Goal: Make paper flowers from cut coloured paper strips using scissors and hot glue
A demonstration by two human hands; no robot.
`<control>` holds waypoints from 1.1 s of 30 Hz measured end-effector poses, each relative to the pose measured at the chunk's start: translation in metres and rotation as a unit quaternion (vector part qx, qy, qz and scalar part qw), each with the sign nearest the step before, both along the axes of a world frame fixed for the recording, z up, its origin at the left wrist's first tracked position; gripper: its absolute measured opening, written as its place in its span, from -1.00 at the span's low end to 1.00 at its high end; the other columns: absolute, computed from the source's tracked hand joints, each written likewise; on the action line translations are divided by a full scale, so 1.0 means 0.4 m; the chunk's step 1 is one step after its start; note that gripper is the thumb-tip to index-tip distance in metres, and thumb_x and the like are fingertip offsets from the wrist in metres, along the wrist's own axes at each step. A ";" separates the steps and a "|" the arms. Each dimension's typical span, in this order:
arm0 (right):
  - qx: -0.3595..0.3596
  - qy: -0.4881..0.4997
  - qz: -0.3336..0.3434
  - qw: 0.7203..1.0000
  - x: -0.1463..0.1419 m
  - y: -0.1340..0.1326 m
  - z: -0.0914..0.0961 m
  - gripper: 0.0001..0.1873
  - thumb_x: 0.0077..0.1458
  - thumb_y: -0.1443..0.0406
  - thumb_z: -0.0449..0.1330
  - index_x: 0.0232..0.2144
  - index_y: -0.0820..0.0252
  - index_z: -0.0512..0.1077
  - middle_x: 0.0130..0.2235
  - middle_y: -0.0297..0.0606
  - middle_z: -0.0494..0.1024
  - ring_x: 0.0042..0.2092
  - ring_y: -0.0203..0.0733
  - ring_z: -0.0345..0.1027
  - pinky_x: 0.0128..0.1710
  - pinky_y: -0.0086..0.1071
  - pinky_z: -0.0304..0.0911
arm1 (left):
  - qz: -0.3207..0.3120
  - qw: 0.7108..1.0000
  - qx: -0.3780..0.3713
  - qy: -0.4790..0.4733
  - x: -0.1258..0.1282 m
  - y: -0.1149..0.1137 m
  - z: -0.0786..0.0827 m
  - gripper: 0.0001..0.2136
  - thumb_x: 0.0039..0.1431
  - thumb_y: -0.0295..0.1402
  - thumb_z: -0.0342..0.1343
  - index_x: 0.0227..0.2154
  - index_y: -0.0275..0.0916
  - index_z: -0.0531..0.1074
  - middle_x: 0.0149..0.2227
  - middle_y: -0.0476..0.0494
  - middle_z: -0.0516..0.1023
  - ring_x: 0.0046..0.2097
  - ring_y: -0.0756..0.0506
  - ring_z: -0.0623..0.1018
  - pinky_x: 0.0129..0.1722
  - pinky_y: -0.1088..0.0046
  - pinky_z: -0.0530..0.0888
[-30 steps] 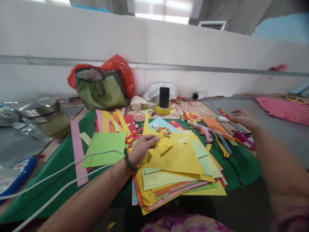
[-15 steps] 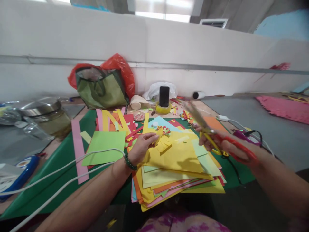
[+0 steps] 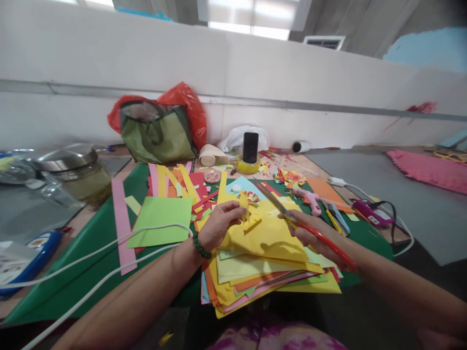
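Observation:
Pinched in my left hand [image 3: 221, 221] is a small cut piece of yellow paper [image 3: 244, 206], held upright over the paper stack. My right hand [image 3: 310, 232] grips scissors with red handles [image 3: 328, 243]; their blades [image 3: 272, 197] point up and to the left, apart from the yellow piece. Beneath both hands lies a stack of coloured sheets with a yellow sheet [image 3: 266, 243] on top. A folded yellow scrap [image 3: 252, 222] rests on it, and a fringed red and green paper piece [image 3: 251, 197] sits just behind my left fingertips.
White cables [image 3: 153, 228] cross my left forearm. Beside them lies a green paper square [image 3: 162, 221]. At right are a pink glue gun [image 3: 311, 200], cutter knives [image 3: 337, 218] and a purple device [image 3: 372, 214]. A phone [image 3: 250, 147] stands at the back; a glass jar [image 3: 75, 177] is at left.
My right hand has moved left with the scissors, bringing the blades closer to the yellow piece. The glue gun and knives have come into view. My left hand still holds the yellow piece.

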State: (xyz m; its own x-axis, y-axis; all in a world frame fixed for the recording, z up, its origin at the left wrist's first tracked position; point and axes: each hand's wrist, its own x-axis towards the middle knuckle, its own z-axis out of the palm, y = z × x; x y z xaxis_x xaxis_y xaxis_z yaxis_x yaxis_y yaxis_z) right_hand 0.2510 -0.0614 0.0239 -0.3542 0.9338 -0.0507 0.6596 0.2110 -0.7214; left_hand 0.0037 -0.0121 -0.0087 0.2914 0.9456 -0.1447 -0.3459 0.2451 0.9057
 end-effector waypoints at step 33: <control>-0.083 0.144 0.018 0.986 -0.201 0.122 0.053 -0.46 -0.20 0.32 0.23 -0.06 0.22 0.40 -0.49 -0.44 0.41 -0.55 -0.35 0.23 -0.58 -0.46 0.17 | -0.050 0.998 0.039 -0.017 -0.004 -0.008 0.005 -0.62 -0.33 -0.14 0.45 -0.56 -0.29 0.44 -0.55 0.04 0.44 -0.52 0.09 0.41 -0.47 0.55 0.38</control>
